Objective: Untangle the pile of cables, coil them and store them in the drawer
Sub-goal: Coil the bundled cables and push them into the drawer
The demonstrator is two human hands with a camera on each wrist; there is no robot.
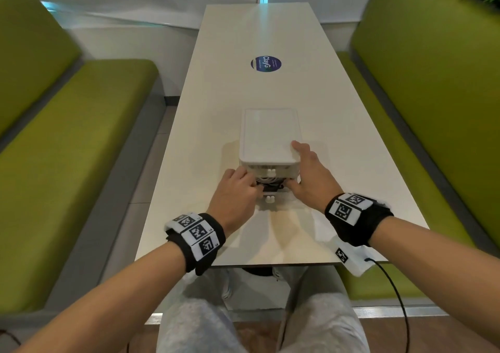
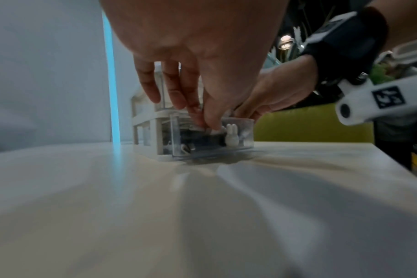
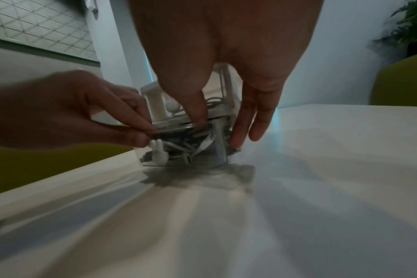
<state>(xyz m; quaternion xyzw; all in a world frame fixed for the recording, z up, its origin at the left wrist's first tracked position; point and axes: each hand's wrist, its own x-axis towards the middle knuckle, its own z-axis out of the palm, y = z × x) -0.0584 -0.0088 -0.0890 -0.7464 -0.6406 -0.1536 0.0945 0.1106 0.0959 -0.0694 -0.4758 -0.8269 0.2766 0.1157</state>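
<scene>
A small white drawer unit stands on the white table. Its lower clear drawer, which has a white rabbit-shaped knob, is pulled partly out toward me. Black and white cables lie bunched inside it. My left hand pinches the drawer's front rim beside the knob. The thumb of my right hand presses down on the cables. Its straight fingers lie along the unit's right side. The upper drawer is closed.
Green cushioned benches flank the long table. A round blue sticker lies farther along the tabletop. A black cord hangs from my right wrist band past the near table edge, and my knees are under it.
</scene>
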